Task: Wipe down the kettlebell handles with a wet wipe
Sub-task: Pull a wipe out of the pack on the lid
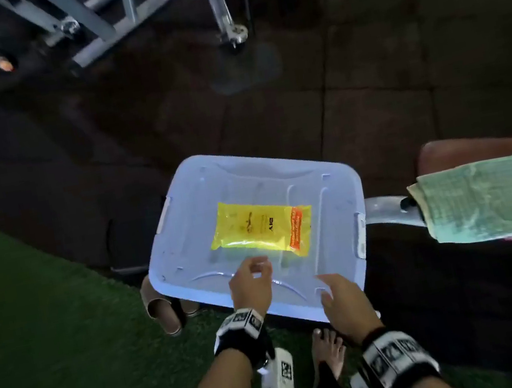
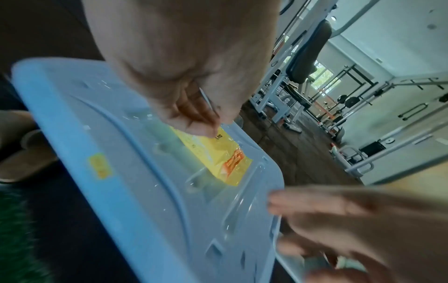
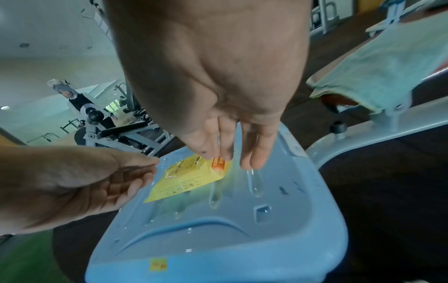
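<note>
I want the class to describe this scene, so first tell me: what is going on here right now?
A person stands over a pale blue plastic bin lid in a gym. A yellow wet wipe pack lies flat on the lid. The left hand hovers just short of the pack's near edge with fingers loosely curled, holding nothing. The right hand reaches in with straight fingers over the lid's near corner. No wipe is out yet, and no kettlebell is in view. A folded green towel lies on a bench at the right.
</note>
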`<state>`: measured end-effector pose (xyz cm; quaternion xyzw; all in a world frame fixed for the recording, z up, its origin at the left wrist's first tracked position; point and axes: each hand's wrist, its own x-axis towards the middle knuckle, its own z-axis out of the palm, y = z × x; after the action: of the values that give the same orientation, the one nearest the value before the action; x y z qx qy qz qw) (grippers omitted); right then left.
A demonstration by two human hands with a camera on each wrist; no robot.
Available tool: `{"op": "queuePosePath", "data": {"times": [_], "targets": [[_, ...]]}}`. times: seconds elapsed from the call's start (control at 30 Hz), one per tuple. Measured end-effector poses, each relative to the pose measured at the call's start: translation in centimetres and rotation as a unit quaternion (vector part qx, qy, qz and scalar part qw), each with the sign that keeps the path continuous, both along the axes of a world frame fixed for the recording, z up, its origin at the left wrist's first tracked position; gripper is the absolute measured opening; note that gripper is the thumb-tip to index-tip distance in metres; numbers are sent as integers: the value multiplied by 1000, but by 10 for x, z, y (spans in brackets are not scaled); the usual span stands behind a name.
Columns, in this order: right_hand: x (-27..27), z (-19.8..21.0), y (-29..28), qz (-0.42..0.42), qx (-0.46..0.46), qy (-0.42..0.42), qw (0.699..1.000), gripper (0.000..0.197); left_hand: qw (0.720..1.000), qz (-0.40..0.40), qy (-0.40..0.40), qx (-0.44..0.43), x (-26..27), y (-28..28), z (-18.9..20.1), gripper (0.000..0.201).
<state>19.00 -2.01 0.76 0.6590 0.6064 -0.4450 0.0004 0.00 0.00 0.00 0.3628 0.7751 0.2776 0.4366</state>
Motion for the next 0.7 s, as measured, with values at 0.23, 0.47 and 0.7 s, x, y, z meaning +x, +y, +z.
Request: {"op": "queuePosePath", "data": {"times": [0.23, 0.47, 0.7], "targets": [[-34, -61, 107, 96, 11, -91, 991, 81, 995, -5, 92, 26, 10, 101, -48, 26], [-36, -92, 108, 152, -2, -124, 981, 92, 971, -102, 215, -14, 14, 119, -77, 51], [-45, -93, 112, 129, -2, -141, 982, 97, 972, -98, 212, -6, 16, 126, -78, 14]]}}
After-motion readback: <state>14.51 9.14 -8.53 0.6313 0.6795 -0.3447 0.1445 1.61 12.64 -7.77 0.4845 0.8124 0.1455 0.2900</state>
